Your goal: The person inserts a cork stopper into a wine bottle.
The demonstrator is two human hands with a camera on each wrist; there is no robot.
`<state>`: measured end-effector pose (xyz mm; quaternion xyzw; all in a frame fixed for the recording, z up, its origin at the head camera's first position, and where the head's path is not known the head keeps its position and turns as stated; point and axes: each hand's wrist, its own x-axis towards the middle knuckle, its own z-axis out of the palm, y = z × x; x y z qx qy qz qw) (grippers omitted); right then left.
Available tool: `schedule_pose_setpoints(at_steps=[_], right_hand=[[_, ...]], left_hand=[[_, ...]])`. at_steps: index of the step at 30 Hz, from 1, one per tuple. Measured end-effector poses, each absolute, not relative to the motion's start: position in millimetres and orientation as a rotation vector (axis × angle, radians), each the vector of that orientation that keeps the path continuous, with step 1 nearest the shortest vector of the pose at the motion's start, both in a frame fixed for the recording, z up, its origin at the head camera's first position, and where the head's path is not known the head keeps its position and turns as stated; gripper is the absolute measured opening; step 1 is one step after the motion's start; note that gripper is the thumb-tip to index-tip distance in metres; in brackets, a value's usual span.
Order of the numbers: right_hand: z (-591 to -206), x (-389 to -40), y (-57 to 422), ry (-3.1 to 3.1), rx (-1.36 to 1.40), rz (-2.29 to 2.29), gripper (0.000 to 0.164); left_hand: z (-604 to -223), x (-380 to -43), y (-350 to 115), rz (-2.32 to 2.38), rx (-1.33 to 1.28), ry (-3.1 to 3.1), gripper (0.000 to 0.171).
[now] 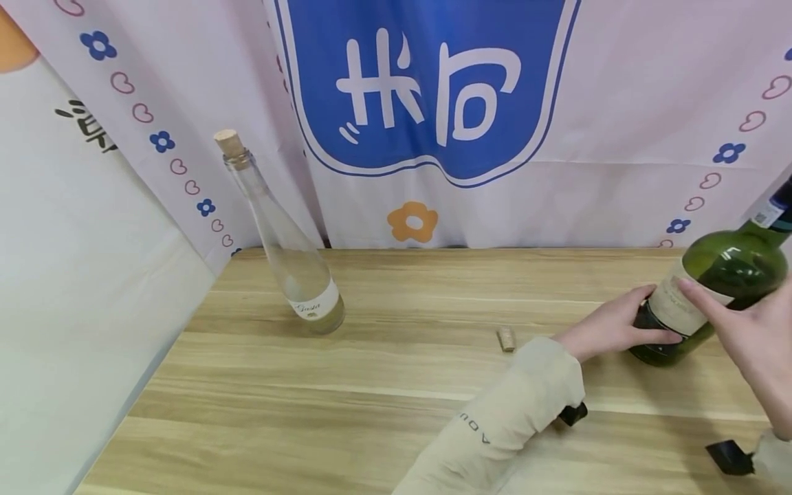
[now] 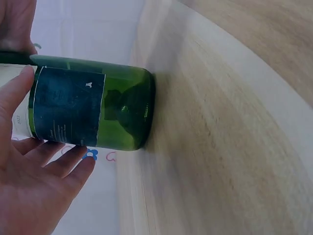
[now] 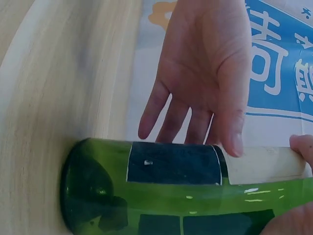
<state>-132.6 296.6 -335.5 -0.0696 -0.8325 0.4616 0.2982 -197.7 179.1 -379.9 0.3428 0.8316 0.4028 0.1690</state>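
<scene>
A large green wine bottle with a cream and dark label stands at the right of the table, its top cut off by the head view's edge. My left hand holds its lower body, thumb on the label side and fingers round the back, as the left wrist view shows of the same hand. Higher up, my right hand grips the bottle, its thumb lying across the cream label. In the right wrist view only part of the right hand shows at the lower right corner.
A clear glass bottle with a cork in its mouth stands at the left. One loose cork lies mid-table near the left sleeve. Behind the wooden table hangs a printed curtain.
</scene>
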Motion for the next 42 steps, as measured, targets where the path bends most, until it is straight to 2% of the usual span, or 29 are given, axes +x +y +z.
schedule_pose_setpoints(at_steps=[5,12,20,34,38,42], right_hand=[[-334.0,-130.3,292.8,-2.199,-0.161,1.217,0.081],[-315.0,-123.6,277.2,-2.154,0.181,1.185,0.08],[-292.0,-113.5,257.0,-2.101,0.397,1.237,0.072],[-262.2,-95.3,209.6,-2.019,0.725,1.45,0.074],[-259.7,-88.9,197.2,-2.076,0.708,1.389,0.086],[-262.4,-83.9,186.5,-2.02,0.774,1.637,0.092]], left_hand=[[-378.1,-195.2,176.7,1.121,0.989,2.372,0.067],[-361.9,-190.4,157.7,1.146,0.961,2.344,0.076],[-335.8,-185.8,130.3,1.178,1.048,2.273,0.076],[-289.4,-180.5,61.6,1.253,1.298,1.99,0.086],[-281.1,-178.1,41.8,1.249,1.352,1.926,0.081],[-277.8,-171.9,22.5,1.256,1.367,1.871,0.075]])
